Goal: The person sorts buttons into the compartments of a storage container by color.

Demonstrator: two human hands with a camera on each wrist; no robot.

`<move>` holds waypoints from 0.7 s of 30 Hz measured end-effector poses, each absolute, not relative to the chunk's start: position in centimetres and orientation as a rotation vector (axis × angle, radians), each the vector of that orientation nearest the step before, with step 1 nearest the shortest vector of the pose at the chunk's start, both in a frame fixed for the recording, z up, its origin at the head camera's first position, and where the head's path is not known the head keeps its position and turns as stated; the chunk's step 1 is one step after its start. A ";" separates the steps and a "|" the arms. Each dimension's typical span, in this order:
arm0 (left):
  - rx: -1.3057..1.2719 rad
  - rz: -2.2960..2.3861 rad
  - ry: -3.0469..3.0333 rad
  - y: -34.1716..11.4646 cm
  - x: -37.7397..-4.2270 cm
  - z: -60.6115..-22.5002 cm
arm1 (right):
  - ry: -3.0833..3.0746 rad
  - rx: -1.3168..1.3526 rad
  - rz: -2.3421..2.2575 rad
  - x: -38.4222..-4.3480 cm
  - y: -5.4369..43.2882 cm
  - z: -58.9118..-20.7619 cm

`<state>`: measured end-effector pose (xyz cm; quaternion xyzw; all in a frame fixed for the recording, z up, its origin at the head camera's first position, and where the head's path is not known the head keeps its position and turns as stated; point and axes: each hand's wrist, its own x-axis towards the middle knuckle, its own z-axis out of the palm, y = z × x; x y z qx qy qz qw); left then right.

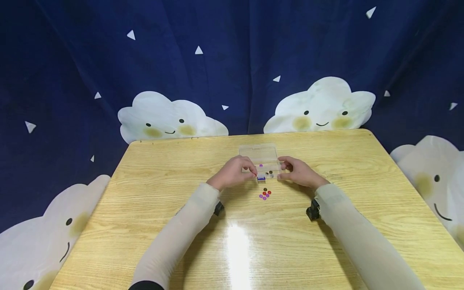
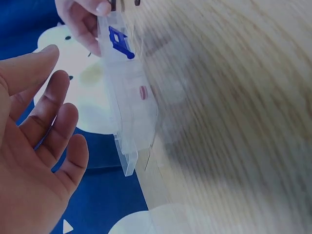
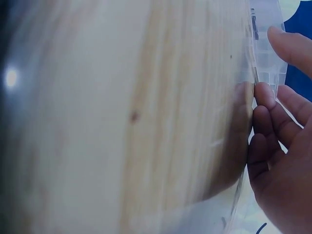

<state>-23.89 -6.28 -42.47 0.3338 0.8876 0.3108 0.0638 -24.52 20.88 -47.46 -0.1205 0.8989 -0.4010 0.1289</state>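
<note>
A clear plastic compartment box [image 2: 127, 117] sits on the table with its lid [image 1: 258, 152] raised at the back. Inside are a dark blue piece [image 2: 120, 43], a red disc [image 2: 143, 92] and several other small discs. My left hand [image 1: 237, 171] hovers at the box's left front, thumb and fingers bent but apart, with nothing showing between them in the left wrist view. My right hand [image 1: 299, 172] grips the box's right end between thumb and fingers. In front of the box lie several small loose discs [image 1: 264, 193], purple, red and dark.
The wooden table [image 1: 174, 169] reaches back to a dark blue curtain [image 1: 232, 60] with white clouds. Black wrist gear [image 1: 313, 210] hangs below the right sleeve. Light glares off the tabletop near the front.
</note>
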 end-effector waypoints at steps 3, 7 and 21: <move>0.950 0.933 2.687 -6.4 -24.1 -42.4 | 2.610 -0.354 -1.168 -24.5 20.9 -47.5; 0.874 0.944 2.689 -6.7 -24.6 -42.3 | 2.616 -0.357 -1.163 -24.5 21.0 -47.5; 0.860 0.801 2.783 -7.0 -26.3 -43.2 | 2.606 -0.357 -1.176 -24.5 20.9 -47.4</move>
